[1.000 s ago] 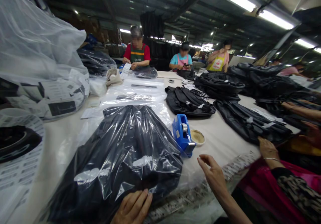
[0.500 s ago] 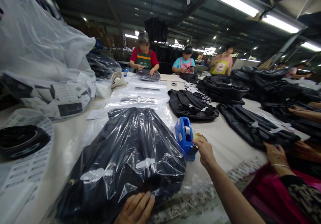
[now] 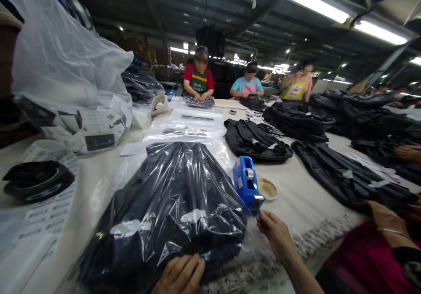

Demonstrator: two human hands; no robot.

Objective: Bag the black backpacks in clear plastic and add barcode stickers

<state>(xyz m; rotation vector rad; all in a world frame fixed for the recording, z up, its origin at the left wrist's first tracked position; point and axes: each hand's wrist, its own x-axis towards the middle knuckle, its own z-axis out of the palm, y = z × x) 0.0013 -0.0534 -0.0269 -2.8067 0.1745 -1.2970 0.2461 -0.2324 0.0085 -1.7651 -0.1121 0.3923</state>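
Clear plastic wraps the dark garment (image 3: 171,206) at lower centre of the surface (image 3: 305,197), the left hand (image 3: 179,274) flat on its near edge, while the right hand (image 3: 276,234), fingertips pinched, has drawn back just below the blue tape dispenser (image 3: 246,184), perhaps trailing tape.

Blue tape dispenser (image 3: 247,183), black bagged garment (image 3: 171,210)

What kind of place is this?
Most likely a garment factory's packing floor: dark clothes in a plastic bag under the left hand, a blue tape dispenser by the right hand, aproned workers along a long table.
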